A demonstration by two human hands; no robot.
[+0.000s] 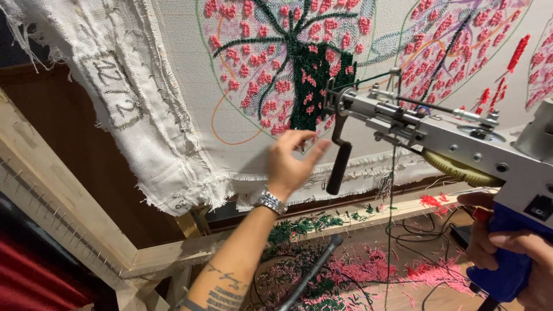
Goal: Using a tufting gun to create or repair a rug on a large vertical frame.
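My right hand (512,247) grips the blue handle of a grey metal tufting gun (455,138) at the right, finger by its red trigger. The gun's needle end points at a white cloth (173,98) stretched on a wooden frame (52,190). The cloth carries a tufted tree with a dark green trunk (314,86) and pink blossoms. My left hand (291,161), wearing a metal wristwatch, reaches up with fingers apart, close to the gun's black front handle (339,167) without gripping it. Green yarn (391,190) hangs down from the gun.
A second pink blossom design (455,40) fills the cloth's upper right. Pink and green yarn scraps (368,270) and black cables litter the floor below. A grey rod (314,270) leans near my left forearm. Red fabric (34,276) sits at the lower left.
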